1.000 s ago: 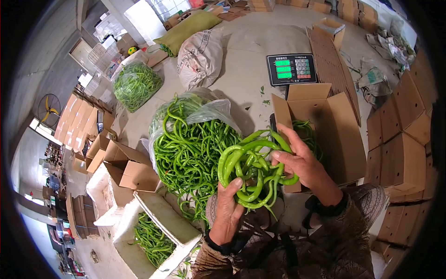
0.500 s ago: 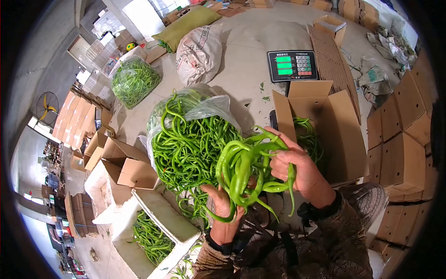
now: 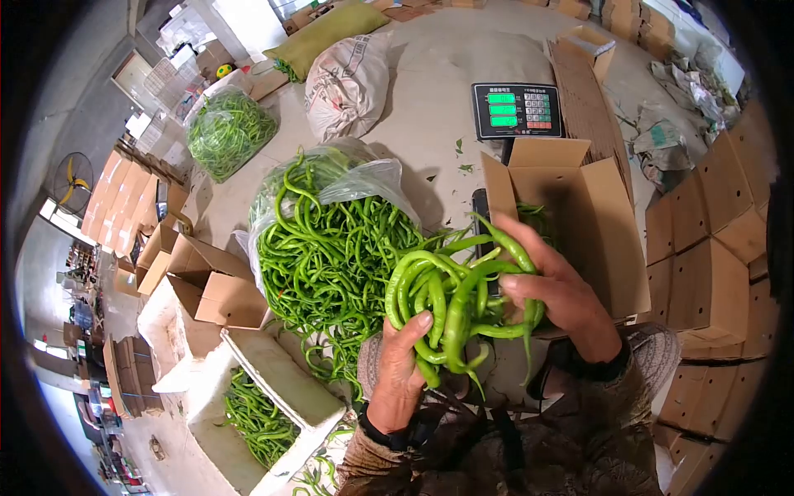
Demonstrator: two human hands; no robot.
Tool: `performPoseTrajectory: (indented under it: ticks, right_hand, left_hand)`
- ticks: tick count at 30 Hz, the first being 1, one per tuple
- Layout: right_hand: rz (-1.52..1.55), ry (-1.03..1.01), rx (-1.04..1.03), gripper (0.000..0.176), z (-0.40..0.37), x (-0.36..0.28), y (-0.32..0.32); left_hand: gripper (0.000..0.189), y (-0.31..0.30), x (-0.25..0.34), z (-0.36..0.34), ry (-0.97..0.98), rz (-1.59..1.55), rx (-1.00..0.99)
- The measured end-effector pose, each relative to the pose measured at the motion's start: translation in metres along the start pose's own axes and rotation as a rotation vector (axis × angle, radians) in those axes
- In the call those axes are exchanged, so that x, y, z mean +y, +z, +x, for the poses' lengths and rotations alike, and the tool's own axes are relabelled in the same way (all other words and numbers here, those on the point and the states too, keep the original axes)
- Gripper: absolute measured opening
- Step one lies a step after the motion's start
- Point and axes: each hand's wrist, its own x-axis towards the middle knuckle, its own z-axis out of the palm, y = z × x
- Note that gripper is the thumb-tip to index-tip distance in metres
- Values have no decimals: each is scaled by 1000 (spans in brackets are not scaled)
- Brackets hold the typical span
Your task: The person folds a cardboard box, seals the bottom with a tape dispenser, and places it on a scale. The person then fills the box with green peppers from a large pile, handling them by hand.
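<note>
A loose bunch of long green chili peppers (image 3: 455, 306) is held between both hands in front of my body. My left hand (image 3: 399, 364) grips the lower left of the bunch, its thumb lying over the peppers. On the bunch's right side, my right hand (image 3: 562, 289) is closed around several peppers, with some hanging below it. Just left of the bunch, a big heap of green peppers (image 3: 331, 256) spills from a clear plastic bag (image 3: 364, 178). Beyond my right hand stands an open cardboard box (image 3: 612, 240) with some peppers inside.
A scale display (image 3: 517, 110) with lit green digits stands behind the box. At lower left, a white foam box (image 3: 318, 405) holds more peppers. Farther off are a full bag of peppers (image 3: 227, 132) and a white sack (image 3: 347, 87). Stacked cartons (image 3: 703, 281) line the right side.
My left thumb has closed over the bunch. My right hand has moved slightly right and down, its fingers more extended along the peppers. The view has shifted slightly.
</note>
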Motion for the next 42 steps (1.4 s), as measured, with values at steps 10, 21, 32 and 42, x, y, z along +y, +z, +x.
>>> performPoseTrajectory:
  ticks: [10,21,32,42]
  right_hand:
    - [731,-91,10,35,-6,27,-69]
    - [-47,-261,494,53,-43,5,-109]
    - [-520,-473,-67,45,7,42,-18]
    - [-27,3,-242,23,3,17,-6]
  left_hand:
    - [37,-13,-3,8,144,-71,94]
    - [45,-17,0,11,122,-323,-167]
    - [59,-13,-8,7,-32,-473,-313]
    - [61,-11,-1,10,-127,-611,-326]
